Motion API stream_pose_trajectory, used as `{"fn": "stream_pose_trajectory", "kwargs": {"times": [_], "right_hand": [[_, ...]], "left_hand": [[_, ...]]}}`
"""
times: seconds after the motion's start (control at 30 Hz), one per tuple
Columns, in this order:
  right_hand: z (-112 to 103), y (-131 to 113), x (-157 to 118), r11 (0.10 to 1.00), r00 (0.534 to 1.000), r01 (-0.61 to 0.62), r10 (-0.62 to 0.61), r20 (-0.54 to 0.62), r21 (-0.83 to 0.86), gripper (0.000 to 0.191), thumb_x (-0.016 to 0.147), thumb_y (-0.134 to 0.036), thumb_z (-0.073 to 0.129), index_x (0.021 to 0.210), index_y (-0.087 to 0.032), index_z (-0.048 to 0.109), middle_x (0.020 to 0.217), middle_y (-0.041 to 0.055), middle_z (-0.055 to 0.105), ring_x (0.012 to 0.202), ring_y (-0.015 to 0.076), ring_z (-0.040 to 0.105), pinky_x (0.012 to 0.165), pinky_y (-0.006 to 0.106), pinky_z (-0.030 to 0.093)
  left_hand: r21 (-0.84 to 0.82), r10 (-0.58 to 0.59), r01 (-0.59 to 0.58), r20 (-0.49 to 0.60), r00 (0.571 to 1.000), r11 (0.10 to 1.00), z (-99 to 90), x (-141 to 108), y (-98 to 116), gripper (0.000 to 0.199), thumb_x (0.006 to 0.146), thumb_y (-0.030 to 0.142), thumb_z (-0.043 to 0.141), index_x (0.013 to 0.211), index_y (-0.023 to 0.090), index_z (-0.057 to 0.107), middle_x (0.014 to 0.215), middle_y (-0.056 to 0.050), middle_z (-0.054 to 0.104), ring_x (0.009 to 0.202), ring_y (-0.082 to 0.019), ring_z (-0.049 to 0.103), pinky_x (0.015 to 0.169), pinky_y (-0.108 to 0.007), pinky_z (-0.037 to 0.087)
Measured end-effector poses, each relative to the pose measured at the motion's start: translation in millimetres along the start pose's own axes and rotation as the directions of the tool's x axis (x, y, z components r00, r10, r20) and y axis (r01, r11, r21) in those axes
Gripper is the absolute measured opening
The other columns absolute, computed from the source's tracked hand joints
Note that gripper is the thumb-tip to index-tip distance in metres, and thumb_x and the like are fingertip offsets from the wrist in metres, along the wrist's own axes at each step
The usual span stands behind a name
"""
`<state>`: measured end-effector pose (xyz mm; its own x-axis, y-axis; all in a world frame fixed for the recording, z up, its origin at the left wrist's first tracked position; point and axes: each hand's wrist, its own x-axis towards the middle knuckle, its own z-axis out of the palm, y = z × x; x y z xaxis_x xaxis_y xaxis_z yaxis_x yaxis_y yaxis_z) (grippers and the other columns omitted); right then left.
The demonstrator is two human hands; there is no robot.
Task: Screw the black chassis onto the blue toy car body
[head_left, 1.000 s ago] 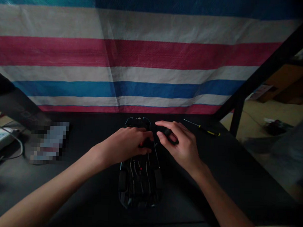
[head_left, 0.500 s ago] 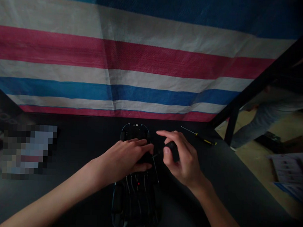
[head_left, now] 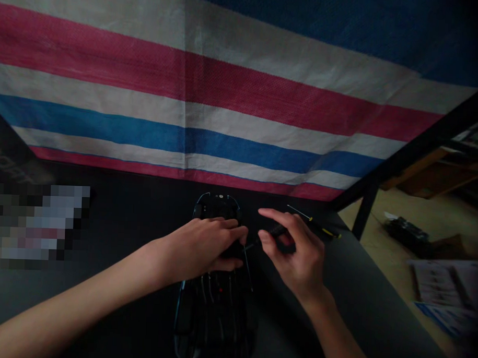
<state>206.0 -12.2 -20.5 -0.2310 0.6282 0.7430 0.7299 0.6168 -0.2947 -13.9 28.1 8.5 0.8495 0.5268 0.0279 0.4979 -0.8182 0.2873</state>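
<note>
A dark car-shaped device (head_left: 218,314) with wires and a small red light lies lengthwise on the black table. My left hand (head_left: 205,248) is closed over its middle, thumb and fingers gripping it. To the right, my right hand (head_left: 295,254) holds a black-handled tool (head_left: 278,231) between thumb and fingers, index finger raised. The tool's thin metal shaft points left to the device's side near my left fingertips; its tip is too dark to make out. A thin rod or edge slants down along the device's right side.
A black and yellow screwdriver (head_left: 325,231) lies behind my right hand. A pixelated flat item (head_left: 45,224) is at the left. Behind the table hangs a striped sheet (head_left: 225,116). Papers (head_left: 439,285) and a dark object (head_left: 407,232) are on the floor at right.
The view has tilted and shifted a little. My right hand has turned, and the tool's handle lies flatter in it. The person's leg at the right is gone from view.
</note>
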Motion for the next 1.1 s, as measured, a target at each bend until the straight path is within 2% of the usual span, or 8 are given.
{"fn": "stream_pose_trajectory", "kwargs": {"times": [0.17,0.33,0.47,0.63,0.73,0.9,1.03,1.1], "right_hand": [[-0.7,-1.3,2.3,0.997,0.999,0.04,-0.042,0.035,0.061,0.038,0.1,-0.02,0.05,0.137,-0.023,0.056,0.114,0.0077,0.072,0.089,0.0216,0.065,0.083,0.039,0.053],[-4.0,-2.0,2.0,1.0,1.0,0.014,-0.013,-0.016,0.018,0.027,0.097,-0.019,0.06,0.122,-0.028,0.064,0.099,0.0019,0.074,0.068,0.0171,0.059,0.077,0.037,0.052],[-2.5,0.1,-0.1,0.999,1.0,-0.011,0.01,0.025,0.054,0.037,0.1,-0.023,0.049,0.136,-0.025,0.058,0.109,0.0063,0.071,0.087,0.0222,0.064,0.084,0.04,0.051],[2.3,-2.4,-1.8,0.995,0.996,-0.072,0.075,-0.044,0.064,0.026,0.099,-0.02,0.056,0.123,-0.027,0.063,0.101,0.0017,0.072,0.071,0.0159,0.061,0.073,0.033,0.05],[2.3,-4.3,-1.1,0.991,0.998,-0.067,0.067,0.002,0.118,0.035,0.103,-0.023,0.046,0.136,-0.024,0.057,0.106,0.005,0.07,0.083,0.019,0.063,0.081,0.036,0.051],[3.1,-2.2,-0.9,0.988,0.994,-0.108,0.11,-0.018,0.109,0.026,0.1,-0.024,0.057,0.125,-0.027,0.062,0.101,0.002,0.069,0.082,0.0173,0.062,0.076,0.032,0.05],[4.0,-1.0,-1.7,0.989,0.995,-0.096,0.098,-0.016,0.115,0.032,0.101,-0.025,0.05,0.132,-0.023,0.057,0.098,0.0039,0.064,0.087,0.0191,0.064,0.082,0.035,0.052],[4.2,-2.7,-2.4,0.989,0.994,-0.107,0.11,-0.023,0.103,0.025,0.101,-0.028,0.05,0.123,-0.024,0.061,0.091,0.0026,0.063,0.08,0.0182,0.063,0.072,0.032,0.052]], "left_hand": [[0.008,0.004,-0.004,-0.016,1.0,1.0,2.2,-0.4,-0.9,0.04,0.098,0.043,0.064,0.13,0.019,0.06,0.127,-0.012,0.069,0.109,-0.029,0.073,0.088,-0.039,0.059],[-0.002,-0.013,0.013,0.011,1.0,1.0,-0.3,-0.6,1.1,0.04,0.099,0.043,0.063,0.131,0.018,0.06,0.125,-0.012,0.07,0.109,-0.03,0.073,0.087,-0.039,0.059],[-0.006,-0.003,0.003,-0.004,1.0,1.0,-2.0,-0.5,2.4,0.041,0.1,0.043,0.062,0.131,0.017,0.06,0.129,-0.014,0.068,0.109,-0.031,0.073,0.087,-0.039,0.059],[0.024,-0.015,0.015,0.014,1.0,1.0,-1.2,-2.9,3.2,0.045,0.1,0.043,0.061,0.137,0.016,0.057,0.133,-0.016,0.067,0.113,-0.032,0.072,0.09,-0.042,0.059],[0.015,-0.013,0.013,0.009,1.0,1.0,-1.5,-4.0,3.9,0.044,0.101,0.045,0.059,0.136,0.018,0.058,0.134,-0.016,0.066,0.113,-0.032,0.072,0.091,-0.043,0.059],[0.013,-0.012,0.012,0.003,1.0,1.0,-0.3,-3.6,3.4,0.043,0.101,0.042,0.061,0.136,0.017,0.058,0.132,-0.016,0.067,0.114,-0.033,0.072,0.089,-0.043,0.06],[0.023,0.002,-0.002,-0.016,1.0,1.0,-0.4,-3.8,3.3,0.044,0.1,0.042,0.061,0.135,0.016,0.059,0.133,-0.016,0.067,0.113,-0.032,0.072,0.09,-0.042,0.059],[0.016,0.001,-0.001,-0.018,1.0,1.0,-1.4,-3.9,3.7,0.042,0.1,0.042,0.061,0.134,0.016,0.059,0.131,-0.015,0.067,0.111,-0.031,0.073,0.089,-0.04,0.059]]}}
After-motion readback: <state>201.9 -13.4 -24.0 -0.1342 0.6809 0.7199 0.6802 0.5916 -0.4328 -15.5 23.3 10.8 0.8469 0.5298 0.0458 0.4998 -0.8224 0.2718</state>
